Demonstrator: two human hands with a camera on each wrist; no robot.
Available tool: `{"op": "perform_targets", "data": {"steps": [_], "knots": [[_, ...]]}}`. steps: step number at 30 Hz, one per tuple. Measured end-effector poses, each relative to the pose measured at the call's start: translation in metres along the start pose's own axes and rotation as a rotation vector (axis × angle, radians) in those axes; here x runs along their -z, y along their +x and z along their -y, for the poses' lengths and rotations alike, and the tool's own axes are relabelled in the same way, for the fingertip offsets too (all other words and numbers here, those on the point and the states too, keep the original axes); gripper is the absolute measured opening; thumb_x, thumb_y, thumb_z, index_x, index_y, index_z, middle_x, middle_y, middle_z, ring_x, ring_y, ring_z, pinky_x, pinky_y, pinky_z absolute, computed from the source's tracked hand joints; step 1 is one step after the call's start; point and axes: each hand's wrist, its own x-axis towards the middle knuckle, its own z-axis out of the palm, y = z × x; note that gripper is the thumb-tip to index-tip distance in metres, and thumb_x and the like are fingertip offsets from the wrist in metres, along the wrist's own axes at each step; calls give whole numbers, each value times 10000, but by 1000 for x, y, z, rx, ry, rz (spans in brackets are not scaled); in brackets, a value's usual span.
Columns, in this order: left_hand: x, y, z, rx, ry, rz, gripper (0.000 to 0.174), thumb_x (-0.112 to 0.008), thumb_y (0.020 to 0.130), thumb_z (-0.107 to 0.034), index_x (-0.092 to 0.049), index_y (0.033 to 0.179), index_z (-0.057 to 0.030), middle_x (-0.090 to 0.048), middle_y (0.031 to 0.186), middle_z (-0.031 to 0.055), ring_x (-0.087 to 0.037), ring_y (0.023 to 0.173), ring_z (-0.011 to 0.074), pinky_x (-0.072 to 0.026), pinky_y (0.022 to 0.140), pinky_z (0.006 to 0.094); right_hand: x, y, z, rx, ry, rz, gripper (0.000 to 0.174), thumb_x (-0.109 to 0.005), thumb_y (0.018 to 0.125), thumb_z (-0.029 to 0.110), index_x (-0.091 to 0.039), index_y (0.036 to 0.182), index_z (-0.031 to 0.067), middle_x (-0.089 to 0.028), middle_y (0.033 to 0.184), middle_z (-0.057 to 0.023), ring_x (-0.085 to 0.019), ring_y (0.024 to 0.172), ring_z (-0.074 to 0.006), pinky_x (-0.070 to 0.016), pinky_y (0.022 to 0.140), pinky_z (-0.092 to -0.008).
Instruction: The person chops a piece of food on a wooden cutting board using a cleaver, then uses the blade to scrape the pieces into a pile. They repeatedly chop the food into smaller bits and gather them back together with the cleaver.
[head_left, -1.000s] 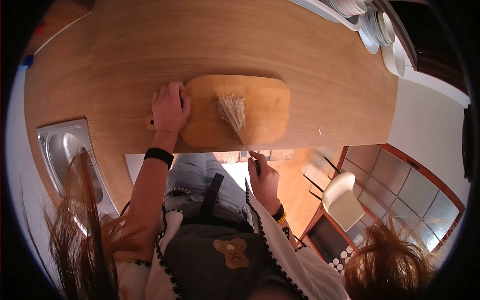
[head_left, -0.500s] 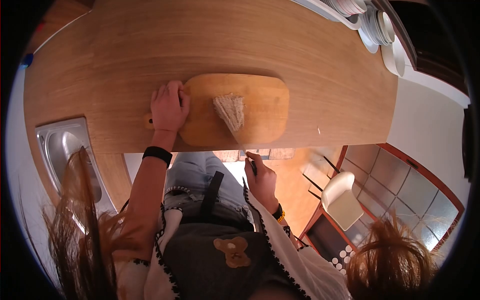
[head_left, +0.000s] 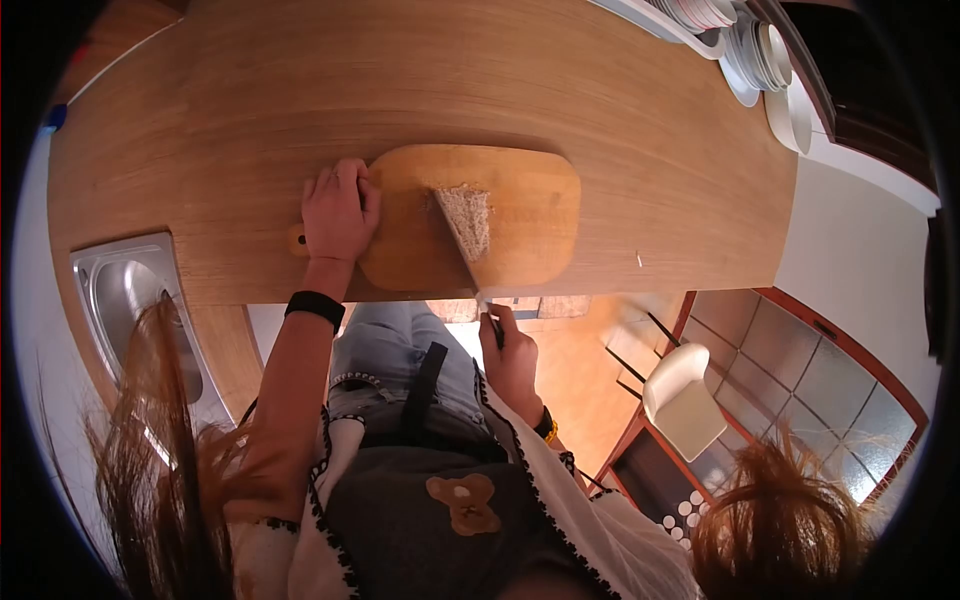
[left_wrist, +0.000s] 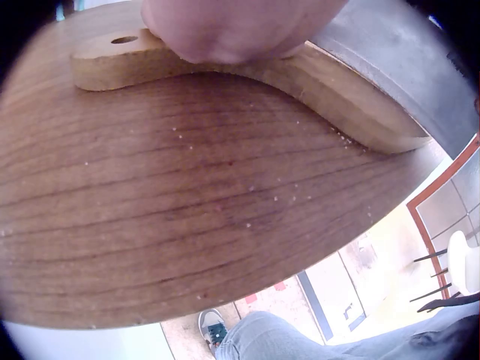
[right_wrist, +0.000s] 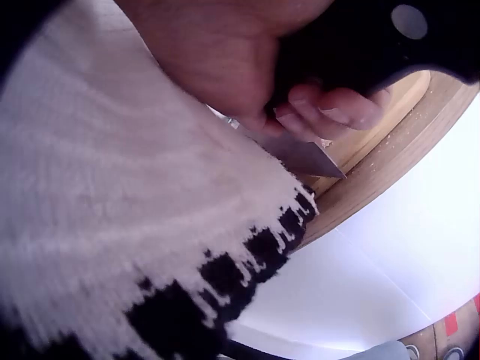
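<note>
A pale, crumbly chopped heap [head_left: 472, 222] lies in a rough triangle on the wooden cutting board [head_left: 535, 215]. My left hand [head_left: 338, 217] grips the board's left end beside its holed handle; the left wrist view shows this hand [left_wrist: 244, 26] over the board's neck [left_wrist: 277, 73], fingertips hidden. My right hand [head_left: 512, 365], beyond the counter's front edge, holds a knife [head_left: 460, 239] whose blade lies along the heap's left side. In the right wrist view, fingers of the hand [right_wrist: 217, 56] curl round the black handle [right_wrist: 352, 45], and a sleeve [right_wrist: 127, 172] covers part of the blade [right_wrist: 311, 159].
The wooden counter [head_left: 300, 80] surrounds the board, with a metal sink [head_left: 135, 290] at left. Stacked dishes [head_left: 755, 60] stand at the back right. A small white scrap [head_left: 640, 260] lies right of the board, and crumbs dot the counter near its handle. A white chair [head_left: 685, 400] stands beyond.
My right hand has shifted left and slightly down in the head view, and the blade now lies along the heap's left edge. My left hand keeps its grip on the board.
</note>
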Motion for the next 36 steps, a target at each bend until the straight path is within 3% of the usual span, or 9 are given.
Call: {"op": "perform_targets", "data": {"steps": [6,16,18,22,23,25,36], "knots": [[-1,0,1,8,6,12,102,-535,770,-69,-467,841,-97,-582,742,46,-553,722,255,-406,655,372,13,4,-2,17,21,-127,173,-554,901,101,-590,1054,30,-486,514,-97,-499,418,-211,-379,431,-317],[0,-1,0,18,-15,23,109,-539,771,-73,-471,852,-102,-580,758,41,-552,732,257,-406,663,379,10,0,-4,4,-6,-133,166,-556,900,97,-587,1048,28,-497,524,-107,-513,427,-221,-386,436,-316],[-1,1,0,23,-23,14,112,-540,771,-74,-471,854,-102,-579,761,40,-551,734,258,-403,659,380,8,0,-8,53,17,-166,104,-534,919,114,-557,965,23,-442,507,-88,-428,409,-170,-329,415,-314],[1,0,-1,15,-27,11,110,-541,767,-76,-475,850,-103,-576,760,40,-551,735,259,-401,656,383,11,0,-9,2,26,-148,104,-533,919,102,-552,963,10,-430,504,-71,-398,412,-141,-307,408,-305],[0,1,-1,11,-44,-11,110,-541,766,-74,-472,847,-102,-575,757,40,-550,735,259,-400,654,384,12,-1,-10,4,24,-151,104,-533,919,102,-552,963,10,-430,504,-71,-398,412,-141,-307,408,-305],[-1,1,0,5,-22,1,113,-541,765,-72,-472,850,-102,-574,754,40,-551,736,259,-402,657,384,13,-4,-12,-38,14,-164,153,-547,910,115,-581,1032,29,-496,517,-111,-506,423,-227,-377,432,-327],[1,0,1,7,-30,7,122,-538,763,-69,-476,864,-100,-576,753,45,-552,752,261,-404,669,381,18,-7,-14,-95,-9,-137,136,-554,908,116,-578,1010,29,-495,513,-113,-503,420,-241,-371,426,-343]]}}
